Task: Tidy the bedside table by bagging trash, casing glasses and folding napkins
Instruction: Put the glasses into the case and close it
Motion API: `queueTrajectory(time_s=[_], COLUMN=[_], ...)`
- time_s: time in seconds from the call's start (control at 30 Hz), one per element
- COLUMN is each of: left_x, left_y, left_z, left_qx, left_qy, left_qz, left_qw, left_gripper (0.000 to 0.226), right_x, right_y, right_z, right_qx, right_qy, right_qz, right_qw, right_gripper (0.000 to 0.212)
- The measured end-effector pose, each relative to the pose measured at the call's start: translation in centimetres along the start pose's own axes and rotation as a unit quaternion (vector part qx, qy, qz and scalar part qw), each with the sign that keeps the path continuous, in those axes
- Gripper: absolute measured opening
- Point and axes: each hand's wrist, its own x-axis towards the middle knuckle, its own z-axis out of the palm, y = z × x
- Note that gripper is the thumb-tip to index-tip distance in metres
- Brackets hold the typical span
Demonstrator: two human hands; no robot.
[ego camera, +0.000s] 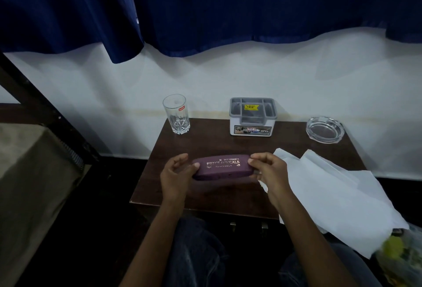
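Note:
A closed purple glasses case [225, 168] with gold lettering lies lengthwise at the middle of the dark wooden bedside table [205, 145]. My left hand [177, 172] grips its left end with curled fingers and thumb. My right hand [269, 169] grips its right end the same way. White napkins [331, 186] lie unfolded over the table's right front corner, hanging past the edge. A clear plastic bag [402, 252] with yellow-green trash sits at the lower right. The glasses themselves are not visible.
A clear drinking glass [176, 113] stands at the table's back left. A grey and white organiser box [252, 116] is at the back middle, a glass ashtray [324, 129] at the back right. Blue curtains hang above a white wall. A bed frame [41, 113] runs along the left.

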Motion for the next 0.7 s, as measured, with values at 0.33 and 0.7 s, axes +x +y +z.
queueTrajectory(time_s=[0.33,0.7], left_x=[-0.5,-0.5], left_y=[0.3,0.5], left_z=[0.1,1.7], left_qx=[-0.123,-0.113], left_qy=[-0.074,0.011], left_qz=[-0.102,-0.032], left_qw=[0.984,0.993], left_gripper=[0.024,0.02], right_x=[0.0,0.5], right_y=[-1.1,-0.5], right_z=[-0.2,-0.4], right_qx=[0.193,0.13], right_qy=[-0.018,0.044], right_qz=[0.002,-0.035], right_qw=[0.981,0.99], right_gripper=[0.025,0.013])
